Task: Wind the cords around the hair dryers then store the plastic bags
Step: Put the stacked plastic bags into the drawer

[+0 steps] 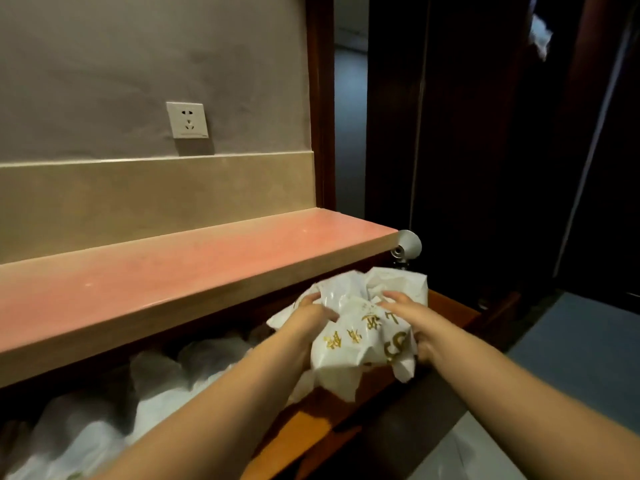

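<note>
Both hands, left [313,315] and right [414,322], grip 1 crumpled white bag [360,330] over the open drawer [450,303]; it looks light, soft, slippery (bunching it should help).

Both bare forearms reach forward and away from the body, running up from the lower edge of the view and drawing closer together toward the hands. The left hand [311,315] lies with its back up, wrist nearly straight, its fingers [306,299] curled forward and gripping the left side of the crumpled plastic bag [360,337]. The right hand [412,320] is turned slightly inward, its fingers [393,295] stretched over the top of the same bag and bent down onto it, while its thumb side pinches the bag's right edge. The two hands are near each other but do not touch.
</note>
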Available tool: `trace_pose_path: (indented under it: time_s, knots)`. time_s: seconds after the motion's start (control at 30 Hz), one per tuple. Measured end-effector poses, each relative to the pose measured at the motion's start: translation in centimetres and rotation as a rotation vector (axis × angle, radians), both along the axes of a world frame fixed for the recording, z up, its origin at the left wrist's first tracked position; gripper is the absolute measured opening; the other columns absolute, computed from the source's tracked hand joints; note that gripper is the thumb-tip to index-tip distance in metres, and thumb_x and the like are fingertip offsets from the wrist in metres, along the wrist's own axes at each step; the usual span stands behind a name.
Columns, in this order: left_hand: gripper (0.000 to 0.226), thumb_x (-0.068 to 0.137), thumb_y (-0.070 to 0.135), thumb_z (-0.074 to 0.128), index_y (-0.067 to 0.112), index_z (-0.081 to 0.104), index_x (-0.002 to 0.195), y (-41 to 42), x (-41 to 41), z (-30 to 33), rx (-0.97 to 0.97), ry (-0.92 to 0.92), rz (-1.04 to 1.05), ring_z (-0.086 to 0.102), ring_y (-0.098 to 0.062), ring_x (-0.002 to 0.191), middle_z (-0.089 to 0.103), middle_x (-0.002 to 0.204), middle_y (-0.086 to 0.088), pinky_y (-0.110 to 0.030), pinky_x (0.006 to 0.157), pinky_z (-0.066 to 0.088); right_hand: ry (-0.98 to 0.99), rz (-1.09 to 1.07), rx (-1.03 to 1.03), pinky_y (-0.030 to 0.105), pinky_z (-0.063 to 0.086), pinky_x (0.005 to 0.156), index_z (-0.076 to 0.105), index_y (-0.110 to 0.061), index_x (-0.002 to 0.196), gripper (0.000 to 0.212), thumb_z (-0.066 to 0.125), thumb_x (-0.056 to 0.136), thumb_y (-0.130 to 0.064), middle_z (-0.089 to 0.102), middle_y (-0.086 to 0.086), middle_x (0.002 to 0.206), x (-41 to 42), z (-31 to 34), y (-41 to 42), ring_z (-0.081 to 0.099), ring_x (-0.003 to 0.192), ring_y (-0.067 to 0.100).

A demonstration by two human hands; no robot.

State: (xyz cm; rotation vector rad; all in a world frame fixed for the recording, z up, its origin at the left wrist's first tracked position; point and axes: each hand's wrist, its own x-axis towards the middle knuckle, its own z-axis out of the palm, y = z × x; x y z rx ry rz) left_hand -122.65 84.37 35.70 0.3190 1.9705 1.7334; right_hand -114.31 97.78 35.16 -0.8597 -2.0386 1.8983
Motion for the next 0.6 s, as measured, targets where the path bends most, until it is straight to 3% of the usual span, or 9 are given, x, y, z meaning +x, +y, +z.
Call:
trace_pose_path:
  time_s: [0.07, 0.13, 0.27, 0.37, 0.43, 0.5, 0.6]
  knots:
    - [0.062, 0.089, -0.009, 0.049, 0.013, 0.032, 0.144, 1.2, -1.1, -1.6, 0.002, -0.081, 0.023, 0.044, -0.036, 0.125, 0.040, 0.141, -0.020, -0.033, 0.073, 0.046, -0.073, 0.011, -0.019, 0.034, 0.048, 0.060, 0.032, -0.022, 0.143, 0.056, 0.056, 0.093, -0.020, 0.050, 0.020, 0.119, -2.3, -1.1, 1.5, 0.055, 0.095, 0.033]
    - [0.065, 0.089, -0.009, 0.048, 0.015, 0.029, 0.146, 2.4, -2.7, -3.2, 0.021, -0.159, 0.050, 0.044, -0.038, 0.123, 0.039, 0.141, -0.020, -0.035, 0.072, 0.043, -0.133, 0.042, -0.019, 0.036, 0.049, 0.063, 0.032, -0.023, 0.143, 0.059, 0.059, 0.091, -0.020, 0.050, 0.017, 0.112, -4.6, -2.1, 3.0, 0.055, 0.094, 0.031]
    - [0.064, 0.090, -0.006, 0.050, 0.020, 0.028, 0.143, 4.4, -6.1, -5.3, 0.023, -0.171, 0.123, 0.051, -0.029, 0.097, 0.042, 0.132, -0.016, -0.035, 0.069, 0.045, -0.243, 0.153, 0.130, 0.037, 0.046, 0.084, 0.029, -0.031, 0.142, 0.062, 0.061, 0.090, -0.029, 0.041, 0.017, 0.135, -9.2, -3.8, 5.8, 0.048, 0.107, 0.027]
    - [0.059, 0.089, -0.003, 0.052, 0.016, 0.030, 0.141, 5.4, -8.6, -6.9, -0.012, -0.120, 0.199, 0.050, -0.028, 0.111, 0.046, 0.131, -0.013, -0.035, 0.084, 0.046, -0.227, 0.259, 0.110, 0.035, 0.048, 0.083, 0.027, -0.033, 0.143, 0.066, 0.063, 0.089, -0.027, 0.048, 0.012, 0.121, -13.0, -5.7, 7.4, 0.054, 0.097, 0.023]
    - [0.053, 0.088, 0.000, 0.054, 0.013, 0.035, 0.136, 5.7, -10.0, -8.0, -0.042, -0.112, 0.257, 0.054, -0.026, 0.109, 0.052, 0.120, -0.009, -0.034, 0.089, 0.048, -0.222, 0.331, 0.089, 0.032, 0.048, 0.072, 0.023, -0.032, 0.145, 0.070, 0.063, 0.089, -0.024, 0.047, 0.007, 0.113, -15.1, -7.0, 7.9, 0.056, 0.087, 0.018]
    - [0.043, 0.088, 0.002, 0.055, 0.011, 0.041, 0.128, 5.3, -10.6, -8.9, -0.082, -0.110, 0.309, 0.056, -0.023, 0.103, 0.055, 0.109, -0.004, -0.033, 0.087, 0.049, -0.264, 0.406, 0.129, 0.030, 0.048, 0.075, 0.013, -0.029, 0.149, 0.080, 0.064, 0.088, -0.027, 0.045, 0.009, 0.127, -16.7, -8.5, 8.4, 0.056, 0.099, 0.021]
    - [0.034, 0.090, 0.006, 0.055, 0.011, 0.045, 0.122, 4.1, -10.5, -10.2, -0.197, -0.059, 0.339, 0.057, -0.016, 0.098, 0.054, 0.102, 0.001, -0.022, 0.076, 0.049, -0.393, 0.571, 0.212, 0.030, 0.044, 0.093, 0.002, -0.027, 0.151, 0.101, 0.069, 0.077, -0.045, 0.032, 0.008, 0.150, -18.6, -10.3, 7.9, 0.046, 0.125, 0.025]
